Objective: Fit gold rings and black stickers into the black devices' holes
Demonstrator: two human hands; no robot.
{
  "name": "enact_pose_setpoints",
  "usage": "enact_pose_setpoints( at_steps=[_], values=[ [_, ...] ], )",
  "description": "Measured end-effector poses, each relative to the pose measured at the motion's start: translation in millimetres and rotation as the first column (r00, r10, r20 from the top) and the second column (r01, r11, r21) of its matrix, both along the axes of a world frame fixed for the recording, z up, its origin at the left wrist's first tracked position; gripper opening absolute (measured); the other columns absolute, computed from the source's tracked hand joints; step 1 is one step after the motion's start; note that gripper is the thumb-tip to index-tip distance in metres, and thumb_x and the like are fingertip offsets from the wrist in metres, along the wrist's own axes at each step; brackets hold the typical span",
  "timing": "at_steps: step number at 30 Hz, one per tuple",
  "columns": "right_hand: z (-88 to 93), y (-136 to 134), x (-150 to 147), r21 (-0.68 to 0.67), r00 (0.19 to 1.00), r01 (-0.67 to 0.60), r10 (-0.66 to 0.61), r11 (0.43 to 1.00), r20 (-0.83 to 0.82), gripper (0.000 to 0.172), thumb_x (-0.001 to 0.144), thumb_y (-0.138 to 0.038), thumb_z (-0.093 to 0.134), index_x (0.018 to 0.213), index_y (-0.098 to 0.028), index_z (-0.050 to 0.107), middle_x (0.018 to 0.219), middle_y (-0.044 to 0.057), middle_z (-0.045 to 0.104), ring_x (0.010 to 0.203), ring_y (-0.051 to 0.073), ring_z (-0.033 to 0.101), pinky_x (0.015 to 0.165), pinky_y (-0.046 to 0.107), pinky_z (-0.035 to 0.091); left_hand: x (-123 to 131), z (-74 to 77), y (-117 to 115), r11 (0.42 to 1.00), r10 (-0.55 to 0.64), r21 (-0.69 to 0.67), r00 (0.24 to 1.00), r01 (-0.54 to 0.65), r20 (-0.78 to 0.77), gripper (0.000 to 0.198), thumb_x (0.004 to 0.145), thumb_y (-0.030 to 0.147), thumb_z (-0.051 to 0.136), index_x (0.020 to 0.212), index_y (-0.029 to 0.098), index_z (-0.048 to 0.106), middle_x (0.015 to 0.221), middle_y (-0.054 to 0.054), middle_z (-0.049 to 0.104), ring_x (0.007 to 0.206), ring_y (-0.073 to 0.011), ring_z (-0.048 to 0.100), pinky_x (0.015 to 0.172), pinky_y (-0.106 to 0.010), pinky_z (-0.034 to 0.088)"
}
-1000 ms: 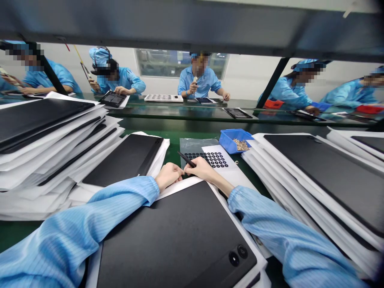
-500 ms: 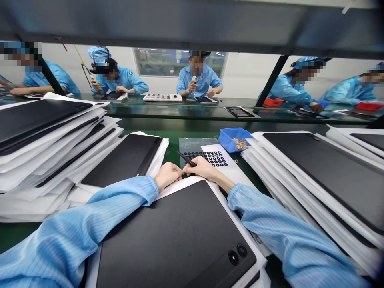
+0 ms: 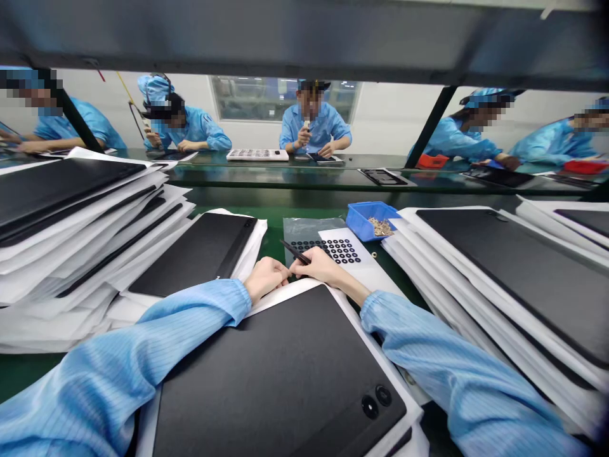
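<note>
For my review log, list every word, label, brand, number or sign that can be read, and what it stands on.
No text can be read.
Black panel beside the left hand: small pale mark, too small to read.
Far window: small white patch, too small to tell whether it bears writing.
Front black panel: no lettering visible.

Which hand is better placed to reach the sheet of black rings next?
Right, most likely. The right hand is nearer the sheet of black rings and grips a thin black tool. The left hand is farther off; I can't tell whether it holds anything.
</note>
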State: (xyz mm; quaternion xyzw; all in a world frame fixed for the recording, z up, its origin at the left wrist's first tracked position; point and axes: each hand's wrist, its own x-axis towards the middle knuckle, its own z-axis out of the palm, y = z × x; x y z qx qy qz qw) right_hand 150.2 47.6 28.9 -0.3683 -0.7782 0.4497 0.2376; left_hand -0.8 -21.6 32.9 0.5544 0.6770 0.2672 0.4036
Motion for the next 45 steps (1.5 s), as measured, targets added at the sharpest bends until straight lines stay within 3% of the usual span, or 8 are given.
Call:
enact_pose_setpoints(
  at_steps=[11,25,33,38,42,45],
  values=[
    [4.6,-2,2,-0.02,1.0,-0.025,0.025,0.999,-0.001,0.012,0.065,-0.016,0.062,0.066,-0.012,0.074,0.058,0.001,0.066,0.055,0.01,0.054,0.053,0.021,0.039,0,-1.6,1,1.0,-0.002,-0.002,1.0,0.002,-0.01,0.023,0.091,0.029,0.057,0.078,0.011,0.06,0.066,0.003,0.058,0.055,-0.0079,0.054,0.055,-0.022,0.047],
    [-2.4,1,1,0.036,1.0,-0.021,0.021,0.999,0.012,0.013,0.066,-0.018,0.06,0.065,-0.014,0.072,0.056,-0.001,0.062,0.055,0.01,0.051,0.051,0.02,0.034,0,0.2,2,1.0,0.01,-0.009,1.0,-0.01,-0.002,0.024,0.091,0.03,0.057,0.078,0.011,0.061,0.066,0.003,0.058,0.055,-0.008,0.054,0.055,-0.022,0.047],
    [2.8,-3,4,-0.013,0.999,-0.017,0.016,1.0,-0.041,0.01,0.066,-0.02,0.065,0.064,-0.013,0.072,0.057,0.0,0.063,0.052,0.008,0.05,0.048,0.019,0.033,3,5.2,-2,0.999,0.037,-0.04,0.997,-0.034,0.069,0.031,0.093,0.036,0.053,0.074,0.011,0.058,0.06,0.004,0.056,0.048,-0.0065,0.05,0.05,-0.02,0.044],
    [-1.2,-5,4,-0.12,0.988,0.051,-0.067,0.991,-0.139,0.033,0.078,-0.038,0.06,0.062,-0.011,0.068,0.053,0.002,0.061,0.034,0.004,0.036,0.035,0.02,0.026,3,4.6,-1,0.999,0.036,-0.007,0.996,-0.036,0.082,0.025,0.089,0.024,0.056,0.068,0.012,0.06,0.054,0.005,0.055,0.044,-0.0066,0.047,0.047,-0.02,0.039],
    [0.5,3,0,-0.188,0.949,0.154,-0.199,0.97,-0.245,0.053,0.091,-0.051,0.037,0.06,-0.014,0.058,0.046,0.001,0.053,0.033,0.008,0.046,0.031,0.019,0.034,2,-1.5,2,0.998,0.043,0.052,0.997,-0.047,0.062,0.014,0.082,0.014,0.055,0.071,0.012,0.064,0.055,0.002,0.06,0.046,-0.0078,0.049,0.046,-0.019,0.035],
    [6.5,10,-4,-0.191,0.942,0.137,-0.187,0.972,-0.278,0.052,0.088,-0.057,0.043,0.059,-0.016,0.052,0.041,-0.002,0.048,0.031,0.008,0.046,0.03,0.018,0.036,1,-5.8,3,0.995,0.042,0.085,0.998,-0.046,0.042,0.01,0.076,0.013,0.057,0.07,0.013,0.065,0.055,0.001,0.061,0.048,-0.009,0.051,0.046,-0.019,0.034]
  ],
)
